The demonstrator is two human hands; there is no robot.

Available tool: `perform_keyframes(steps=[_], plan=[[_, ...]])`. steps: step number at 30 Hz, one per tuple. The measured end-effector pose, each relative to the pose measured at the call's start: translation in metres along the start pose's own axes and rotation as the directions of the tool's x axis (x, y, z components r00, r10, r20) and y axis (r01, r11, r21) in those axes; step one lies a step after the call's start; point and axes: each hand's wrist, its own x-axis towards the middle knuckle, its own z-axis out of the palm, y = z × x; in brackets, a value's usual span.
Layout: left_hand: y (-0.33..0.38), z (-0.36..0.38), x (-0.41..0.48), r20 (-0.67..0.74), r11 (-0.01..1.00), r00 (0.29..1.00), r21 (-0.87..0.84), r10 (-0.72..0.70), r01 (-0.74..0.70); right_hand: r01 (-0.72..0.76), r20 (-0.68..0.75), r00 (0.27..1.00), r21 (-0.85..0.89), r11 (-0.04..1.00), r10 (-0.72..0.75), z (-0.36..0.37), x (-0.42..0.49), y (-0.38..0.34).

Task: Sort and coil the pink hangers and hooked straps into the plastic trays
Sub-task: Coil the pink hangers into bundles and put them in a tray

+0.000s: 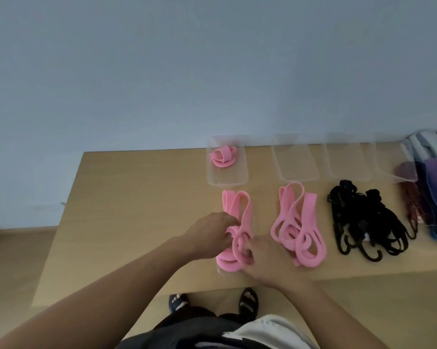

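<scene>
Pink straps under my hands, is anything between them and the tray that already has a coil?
Nothing visible. The pink straps, held by the left hand and right hand, lie just short of the tray; the coil sits at its far end.
</scene>
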Motion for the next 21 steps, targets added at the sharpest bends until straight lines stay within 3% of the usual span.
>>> perform_keyframes(steps=[7, 12, 18, 21], plan=[[0.008, -0.001, 0.003, 0.063, 0.999, 0.998, 0.041, 0.020, -0.023, 0.087, -0.220, 0.974, 0.103, 0.991, -0.062, -0.025, -0.004, 0.019], [0.023, -0.015, -0.003, -0.077, 0.999, 0.997, -0.040, 0.020, -0.023, 0.179, -0.346, 0.933, 0.199, 0.963, -0.102, -0.065, -0.007, 0.014], [0.052, -0.059, -0.021, -0.363, 0.937, 0.932, -0.324, 0.004, -0.131, 0.295, -0.481, 0.876, 0.492, 0.819, -0.026, -0.119, -0.020, -0.004], [0.062, -0.074, -0.032, -0.365, 0.855, 0.931, -0.492, -0.029, -0.167, 0.359, -0.494, 0.869, 0.594, 0.721, -0.025, -0.138, -0.028, -0.017]])
